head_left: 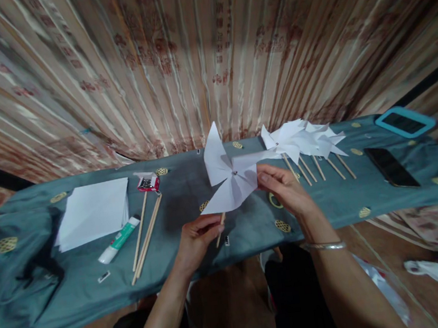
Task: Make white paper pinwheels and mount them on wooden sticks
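Note:
A white paper pinwheel [228, 176] on a thin wooden stick [221, 232] is held above the cloth-covered table, facing me, with a small pin at its centre. My left hand [198, 241] is closed round the stick just below the paper blades. My right hand [285, 185], with a silver bangle on its wrist, pinches the right-hand blade between thumb and fingers. Close by on the right lie several finished white pinwheels [306, 140], overlapping, their sticks pointing toward me.
On the left are a stack of white paper [93, 211], a green-and-white glue tube [119, 240], several loose wooden sticks [148, 239] and a small red packet [148, 182]. A black phone [392, 166] and a blue-framed device [404, 122] lie at right. A curtain [205, 54] hangs behind the table.

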The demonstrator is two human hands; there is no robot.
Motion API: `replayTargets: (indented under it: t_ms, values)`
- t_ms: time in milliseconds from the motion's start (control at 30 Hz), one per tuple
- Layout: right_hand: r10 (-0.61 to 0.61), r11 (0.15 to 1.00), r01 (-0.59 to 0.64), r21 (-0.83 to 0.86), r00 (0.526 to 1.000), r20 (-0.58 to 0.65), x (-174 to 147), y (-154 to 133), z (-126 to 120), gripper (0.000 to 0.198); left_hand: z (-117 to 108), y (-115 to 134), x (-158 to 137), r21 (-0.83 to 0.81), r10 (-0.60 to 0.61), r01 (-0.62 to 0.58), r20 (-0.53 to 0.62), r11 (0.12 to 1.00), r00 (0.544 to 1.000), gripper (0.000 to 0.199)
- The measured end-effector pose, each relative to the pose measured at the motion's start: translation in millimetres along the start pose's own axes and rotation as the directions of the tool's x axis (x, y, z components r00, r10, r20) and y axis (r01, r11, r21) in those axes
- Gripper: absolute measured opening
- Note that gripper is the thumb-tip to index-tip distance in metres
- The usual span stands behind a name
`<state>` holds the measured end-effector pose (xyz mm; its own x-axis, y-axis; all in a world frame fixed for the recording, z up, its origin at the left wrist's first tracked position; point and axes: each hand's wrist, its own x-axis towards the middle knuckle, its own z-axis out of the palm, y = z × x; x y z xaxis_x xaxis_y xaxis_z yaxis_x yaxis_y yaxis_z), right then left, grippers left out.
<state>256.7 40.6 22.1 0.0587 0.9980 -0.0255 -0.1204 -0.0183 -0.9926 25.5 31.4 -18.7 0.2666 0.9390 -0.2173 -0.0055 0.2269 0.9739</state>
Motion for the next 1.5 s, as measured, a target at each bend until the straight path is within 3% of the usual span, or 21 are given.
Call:
replayTargets:
  t_ms: [267, 567, 800, 1067, 1300, 1500]
  values:
    - [0.043, 0.998, -0.044, 0.042, 0.999, 0.018, -1, -4, 2, 0.028, 1, 0, 0, 0.018, 0.024, -0.024, 0.022, 1.000, 0.999, 0.021]
    - [0.175, 0.955, -0.212, 0.205, 0.967, 0.184, -6, -4, 15, 0.030, 1, 1, 0, 0.011, 0.026, -0.027, 0.021, 1.000, 0.999, 0.020]
    - [0.135, 0.958, -0.170, 0.231, 0.978, 0.159, -4, -6, 12, 0.037, 1, 1, -1, -0.006, 0.016, -0.016, 0.008, 1.000, 1.000, 0.021]
    - [0.170, 0.939, -0.232, 0.255, 0.955, 0.242, -2, 5, 19, 0.028, 0, -2, 0, -0.018, 0.028, -0.028, 0.000, 0.999, 1.000, 0.020]
    - [0.136, 0.954, -0.203, 0.222, 0.949, 0.283, -3, 8, 18, 0.035, 0, -3, 0, -0.022, 0.024, -0.024, -0.010, 0.999, 1.000, 0.020]
    - [0.124, 0.971, -0.182, 0.153, 0.936, 0.329, -6, 17, 32, 0.033, 2, -4, 3, -0.062, 0.027, -0.028, -0.011, 0.998, 1.000, 0.021]
